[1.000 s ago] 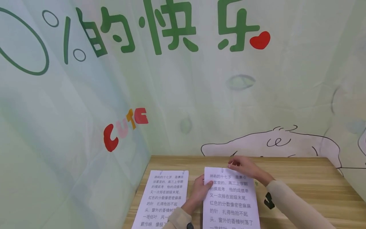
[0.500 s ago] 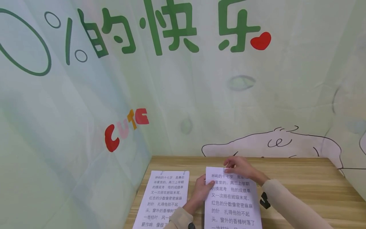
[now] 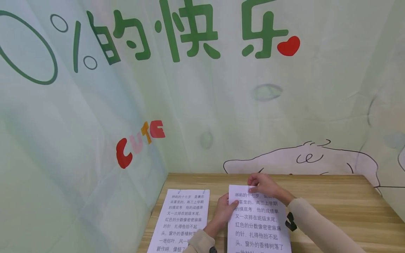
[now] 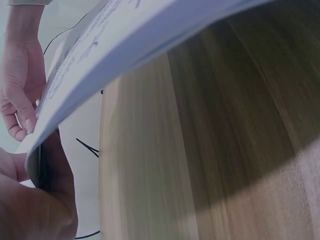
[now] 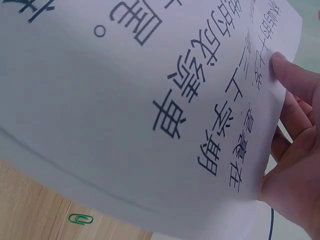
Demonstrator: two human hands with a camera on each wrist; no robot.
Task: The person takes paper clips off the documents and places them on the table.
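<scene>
A stack of printed paper sheets is held tilted up off the wooden table. My left hand grips its left edge, thumb on the printed face and the other fingers behind. At the top edge my right hand pinches the sheets, its thumb on the front and its fingers behind. A paper clip shows in part at that edge, right by the right thumb; whether the fingers touch it is hard to tell. In the right wrist view a green paper clip lies on the table.
A second printed stack lies on the table to the left, two paper clips at its top edge. The wooden table ends at a printed cloth backdrop behind and at the left.
My right hand has moved left along the stack's top edge to the paper clip there, its thumb coming down onto the front. My left hand keeps its grip.
</scene>
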